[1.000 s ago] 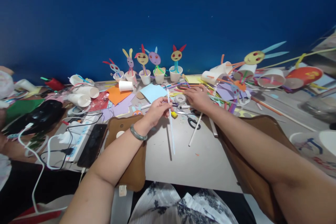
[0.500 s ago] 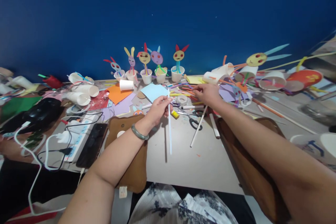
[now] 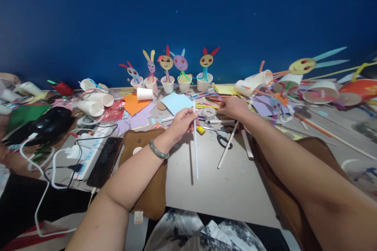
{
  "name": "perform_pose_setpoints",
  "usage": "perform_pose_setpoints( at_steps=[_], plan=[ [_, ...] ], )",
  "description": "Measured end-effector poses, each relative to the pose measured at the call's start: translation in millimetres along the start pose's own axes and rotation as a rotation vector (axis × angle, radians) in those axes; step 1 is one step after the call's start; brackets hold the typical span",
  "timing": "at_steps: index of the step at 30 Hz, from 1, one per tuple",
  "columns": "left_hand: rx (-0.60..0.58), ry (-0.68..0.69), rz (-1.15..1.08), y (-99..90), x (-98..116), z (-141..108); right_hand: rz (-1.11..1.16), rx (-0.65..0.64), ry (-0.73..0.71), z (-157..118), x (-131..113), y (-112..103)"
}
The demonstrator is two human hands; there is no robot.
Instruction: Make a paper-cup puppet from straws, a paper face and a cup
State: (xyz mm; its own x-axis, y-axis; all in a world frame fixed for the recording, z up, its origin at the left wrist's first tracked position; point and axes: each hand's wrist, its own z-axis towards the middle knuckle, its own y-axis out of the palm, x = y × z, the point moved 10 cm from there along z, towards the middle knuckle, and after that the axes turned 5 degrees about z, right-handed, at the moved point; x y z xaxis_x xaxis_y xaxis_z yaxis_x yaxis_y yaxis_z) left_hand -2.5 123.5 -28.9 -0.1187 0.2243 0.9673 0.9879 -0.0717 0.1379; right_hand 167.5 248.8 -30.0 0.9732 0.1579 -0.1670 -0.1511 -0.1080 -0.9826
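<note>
My left hand (image 3: 184,123) pinches the upper part of a thin white paper straw (image 3: 196,153), which points down over the table. My right hand (image 3: 235,108) is at a pile of coloured sticks (image 3: 215,101), its fingertips curled together among them; what they grip, if anything, is hidden. Below that hand a white stick (image 3: 228,147) lies across the black-handled scissors (image 3: 224,141). A roll of clear tape (image 3: 209,113) sits between the hands, with a small yellow piece (image 3: 201,130) near my left fingers.
Several paper-cup figures (image 3: 204,80) with rabbit-like heads line the blue wall (image 3: 188,19). Coloured paper (image 3: 176,103) and tipped cups (image 3: 253,82) cover the back. Left are a power strip (image 3: 91,153) and a phone (image 3: 104,160); brown pads (image 3: 141,188) flank the front.
The view has turned slightly left, so the table things appear a little further right. My left hand keeps the straw, and my right hand stays at the coloured sticks with its fingers drawn in.
</note>
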Motion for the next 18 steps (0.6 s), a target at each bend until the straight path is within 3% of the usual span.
perform_pose_setpoints(
  at_steps=[5, 9, 15, 16, 18],
  plan=[
    [-0.005, -0.007, 0.01, -0.3, -0.8, 0.6, 0.056, -0.004, -0.011, -1.0, 1.1, -4.5],
    [-0.005, -0.008, 0.012, 0.6, -0.2, -0.5, 0.26, -0.059, 0.03, -3.9, 13.7, -5.0],
    [-0.017, 0.004, 0.0, 2.3, -2.2, -0.3, 0.631, -0.191, -0.048, -6.9, 13.7, 0.6],
    [-0.025, 0.008, 0.0, 2.9, -2.8, 0.1, 0.638, -0.191, -0.061, -6.4, 13.3, 1.2],
    [-0.028, 0.009, 0.003, 3.0, -4.3, 0.7, 0.618, -0.068, -0.115, -3.5, 13.7, -9.0]
  ],
)
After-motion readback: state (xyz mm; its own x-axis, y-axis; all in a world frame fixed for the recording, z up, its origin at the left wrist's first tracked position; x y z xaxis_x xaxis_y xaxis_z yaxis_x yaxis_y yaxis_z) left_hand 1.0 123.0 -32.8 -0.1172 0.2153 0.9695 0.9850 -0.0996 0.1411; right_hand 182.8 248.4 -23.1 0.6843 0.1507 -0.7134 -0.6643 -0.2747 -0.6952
